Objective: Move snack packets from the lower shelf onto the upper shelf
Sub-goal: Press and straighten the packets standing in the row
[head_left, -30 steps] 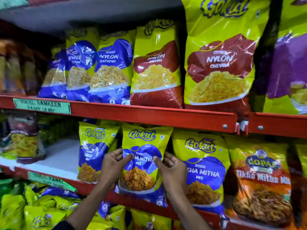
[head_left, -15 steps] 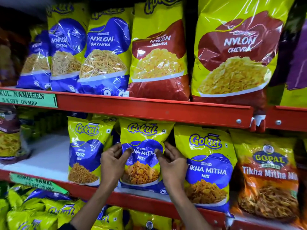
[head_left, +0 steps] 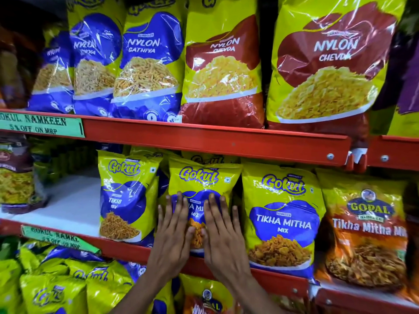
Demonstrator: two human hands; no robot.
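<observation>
Red metal shop shelving filled the view in three tiers, each stocked with glossy plastic snack bags. Upper tier, left to right: a green paper price label (head_left: 42, 127) reading "GOKUL NAMKEEN 5% OFF ON MRP" stuck to the red front rail (head_left: 215, 141); three large yellow-and-blue Nylon Gathiya bags (head_left: 145, 66) standing in an overlapping row; two large yellow-and-maroon Nylon Chevda bags (head_left: 223, 71), upright and side by side; a purple-and-yellow bag (head_left: 408, 71) cut off at the right edge. Middle tier, left to right: a maroon-and-yellow bag (head_left: 15, 177) at the far left; a bare stretch of white shelf board (head_left: 68, 205); a small yellow-and-blue Gokul Tikhi Sev packet (head_left: 124, 196), upright; a small yellow-and-blue Gokul Tikha Mitha Mix packet (head_left: 204, 177), upright on the middle tier just beside the Sev packet, its top edge close under the upper rail; a second, larger Gokul Tikha Mitha Mix packet (head_left: 283, 218) touching it on the right; an orange-and-yellow Gopal Tikha Mitha Mix packet (head_left: 365, 234). The left hand (head_left: 174, 236) lay flat on the lower front of the small Mix packet, fingers extended and slightly spread, gripping nothing. The right hand (head_left: 223, 239) lay flat beside it on the same packet, fingers likewise straight, thumbs nearly meeting over the printed snack picture. Lower tier, left to right: a second green paper label (head_left: 56, 239), tilted; a heap of yellow-and-blue Gokul bags (head_left: 56, 288); an orange Gopal bag (head_left: 208, 302), partly hidden by the forearms.
</observation>
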